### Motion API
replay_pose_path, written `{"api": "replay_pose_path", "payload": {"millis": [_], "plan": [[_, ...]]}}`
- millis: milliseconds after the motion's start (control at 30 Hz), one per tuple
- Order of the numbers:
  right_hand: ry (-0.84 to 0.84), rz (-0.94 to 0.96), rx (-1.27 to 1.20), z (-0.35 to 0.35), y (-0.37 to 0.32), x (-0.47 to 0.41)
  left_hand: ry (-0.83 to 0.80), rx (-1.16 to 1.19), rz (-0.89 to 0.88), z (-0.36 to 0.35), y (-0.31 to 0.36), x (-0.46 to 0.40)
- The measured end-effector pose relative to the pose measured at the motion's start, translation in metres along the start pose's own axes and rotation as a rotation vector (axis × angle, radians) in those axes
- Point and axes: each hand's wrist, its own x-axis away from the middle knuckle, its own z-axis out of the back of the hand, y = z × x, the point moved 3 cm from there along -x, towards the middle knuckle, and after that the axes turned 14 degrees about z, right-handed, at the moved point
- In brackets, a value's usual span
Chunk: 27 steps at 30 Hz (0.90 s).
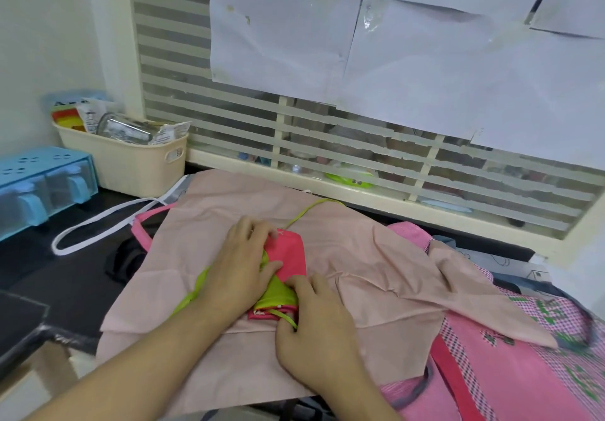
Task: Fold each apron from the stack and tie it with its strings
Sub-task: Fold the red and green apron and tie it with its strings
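Pink-and-green apron (288,257) lies folded small atop the stack (376,273), your left hand (242,266) pressing it flat, your right hand (314,322) pinching its string (284,317); tying unfinished, stacked aprons beneath remain.

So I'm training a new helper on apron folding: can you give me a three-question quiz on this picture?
1. True or false: both hands rest on the small folded pink and green apron.
2. What does the folded apron lie on? A) a pale peach cloth B) a bare black counter C) a blue box
3. Which hand pinches the green string at the bundle's near end?

Key: 1 true: left hand, right hand. 2 A, the peach cloth. 3 the right hand.
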Motion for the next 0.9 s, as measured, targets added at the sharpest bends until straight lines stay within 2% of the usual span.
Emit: {"api": "replay_pose_path", "payload": {"millis": [100, 233, 367, 467, 533, 633, 700, 800, 833, 900], "plan": [[0.083, -0.018, -0.171, 0.003, 0.005, 0.002, -0.145, -0.023, -0.07, -0.004, 0.003, 0.003], [0.145, 0.003, -0.264, 0.006, 0.011, 0.006, -0.175, -0.005, -0.058, -0.007, 0.001, -0.001], [0.043, 0.153, -0.145, 0.024, 0.019, 0.01, -0.193, 0.048, -0.037, -0.009, -0.004, -0.003], [-0.11, 0.149, -0.206, 0.048, 0.024, 0.003, -0.202, 0.064, -0.025, -0.012, -0.007, -0.005], [-0.161, 0.101, -0.43, 0.065, 0.019, -0.004, -0.206, 0.064, -0.031, -0.013, -0.008, -0.005], [-0.114, -0.053, -0.966, 0.082, 0.014, -0.018, -0.208, 0.063, -0.025, -0.014, -0.009, -0.005], [-0.119, -0.141, -1.063, 0.084, 0.016, -0.03, -0.205, 0.065, -0.022, -0.014, -0.009, -0.005], [-0.183, -0.214, -0.887, 0.08, 0.012, -0.039, -0.196, 0.07, -0.026, -0.013, -0.009, -0.005], [-0.215, -0.214, -0.701, 0.078, 0.007, -0.037, -0.194, 0.075, -0.025, -0.013, -0.008, -0.004], [-0.344, -0.148, -0.171, 0.07, -0.012, -0.025, -0.197, 0.079, -0.019, -0.013, -0.008, -0.005]]}}
